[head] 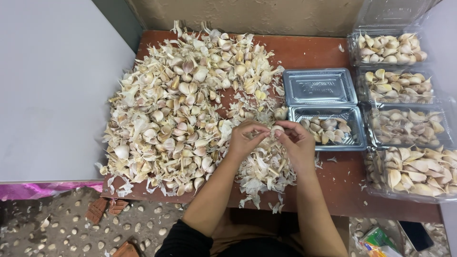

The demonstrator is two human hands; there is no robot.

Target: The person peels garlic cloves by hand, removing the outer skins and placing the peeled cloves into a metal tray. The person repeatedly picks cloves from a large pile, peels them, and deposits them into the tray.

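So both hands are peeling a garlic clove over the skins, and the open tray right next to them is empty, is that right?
Not quite. Both hands, left and right, do hold a garlic clove over the skins, but the open tray beside them is not empty: the head view shows it partly filled with cloves.

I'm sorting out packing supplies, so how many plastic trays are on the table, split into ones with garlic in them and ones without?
Trays with garlic cloves: 5
Trays without garlic: 1
Total: 6
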